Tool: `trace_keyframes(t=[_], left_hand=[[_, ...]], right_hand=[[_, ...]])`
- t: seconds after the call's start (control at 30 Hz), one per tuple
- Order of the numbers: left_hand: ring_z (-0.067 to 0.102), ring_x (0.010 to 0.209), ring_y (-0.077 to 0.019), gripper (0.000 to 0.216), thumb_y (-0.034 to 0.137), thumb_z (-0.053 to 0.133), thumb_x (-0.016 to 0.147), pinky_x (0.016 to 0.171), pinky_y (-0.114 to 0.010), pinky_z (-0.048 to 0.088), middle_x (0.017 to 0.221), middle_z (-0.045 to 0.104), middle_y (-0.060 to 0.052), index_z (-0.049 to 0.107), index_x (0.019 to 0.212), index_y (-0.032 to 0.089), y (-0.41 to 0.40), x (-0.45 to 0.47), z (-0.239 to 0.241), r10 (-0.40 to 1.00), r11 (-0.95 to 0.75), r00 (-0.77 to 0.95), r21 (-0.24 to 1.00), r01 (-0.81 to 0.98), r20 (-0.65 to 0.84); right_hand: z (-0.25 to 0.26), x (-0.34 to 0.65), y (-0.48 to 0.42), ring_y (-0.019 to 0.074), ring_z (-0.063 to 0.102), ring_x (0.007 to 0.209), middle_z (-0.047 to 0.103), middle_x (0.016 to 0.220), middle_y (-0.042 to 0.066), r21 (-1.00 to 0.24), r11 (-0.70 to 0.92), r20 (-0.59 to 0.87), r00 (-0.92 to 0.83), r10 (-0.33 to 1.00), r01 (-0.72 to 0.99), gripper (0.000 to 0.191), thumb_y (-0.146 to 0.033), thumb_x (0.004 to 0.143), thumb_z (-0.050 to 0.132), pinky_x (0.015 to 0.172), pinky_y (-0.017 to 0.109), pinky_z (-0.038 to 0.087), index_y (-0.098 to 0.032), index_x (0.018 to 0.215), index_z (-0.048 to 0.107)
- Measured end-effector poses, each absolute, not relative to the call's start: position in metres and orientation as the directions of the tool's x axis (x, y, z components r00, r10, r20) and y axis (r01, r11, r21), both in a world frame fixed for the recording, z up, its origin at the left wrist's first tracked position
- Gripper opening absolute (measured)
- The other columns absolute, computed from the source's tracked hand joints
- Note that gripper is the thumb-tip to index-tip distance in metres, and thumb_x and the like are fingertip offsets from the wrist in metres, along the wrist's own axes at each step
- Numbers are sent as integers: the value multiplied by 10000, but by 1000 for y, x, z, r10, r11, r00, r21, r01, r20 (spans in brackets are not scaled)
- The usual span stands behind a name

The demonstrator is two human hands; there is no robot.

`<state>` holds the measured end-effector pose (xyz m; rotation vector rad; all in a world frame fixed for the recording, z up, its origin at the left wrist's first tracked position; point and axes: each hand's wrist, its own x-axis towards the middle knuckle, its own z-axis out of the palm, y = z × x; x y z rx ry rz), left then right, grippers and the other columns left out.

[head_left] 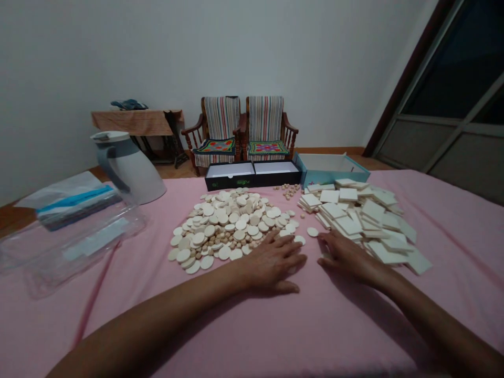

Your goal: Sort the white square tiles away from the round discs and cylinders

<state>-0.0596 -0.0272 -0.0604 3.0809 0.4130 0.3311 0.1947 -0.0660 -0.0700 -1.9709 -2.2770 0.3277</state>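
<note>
My left hand (271,262) lies with fingers spread at the right front edge of a heap of pale wooden discs (220,218). Small wooden beads (224,239) are mixed in among the discs. My right hand (344,254) rests on the cloth, thumb and forefinger apart, with nothing visible between them. Just beyond its fingertips lies a single disc (312,231). Behind and to the right of that hand spreads a pile of pale square wooden tiles (350,223). Part of the cloth and pile beneath both hands is hidden.
At the table's far side stand a black two-part box (252,181) and a light-blue box (334,168), with loose beads (289,191) in front. On the left are a white-and-grey jug (136,173), a clear plastic package (94,241) and a blue-edged packet (76,205). A pink cloth (252,336) covers the table.
</note>
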Motion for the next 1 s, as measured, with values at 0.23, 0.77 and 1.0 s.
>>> trace_keyframes(t=[0.23,0.77,1.0], left_hand=[[461,1240,-286,275,399,531,886,1088,-508,261,1226,590,-98,595,1060,196,-12,-47,-61,375,-920,900,-29,391,221],[479,1225,-256,216,248,543,856,1113,-484,286,1189,606,-103,582,1058,181,-22,-105,-65,528,-819,780,-40,572,336],[537,1136,-261,212,177,533,831,1028,-470,417,1146,632,-115,618,1025,162,-18,-120,-60,623,-731,647,33,681,440]], right_hand=[[-67,156,-28,229,570,961,536,1060,118,-334,72,-49,-93,994,940,364,-258,770,638,859,320,430,-138,1110,587],[-95,86,-21,203,518,1034,490,1104,75,-627,393,370,-186,910,673,412,-75,719,590,932,357,448,-201,1108,540],[-83,77,-6,195,546,1049,542,1133,88,-563,663,537,-391,747,494,391,-63,790,503,896,353,480,-215,1147,551]])
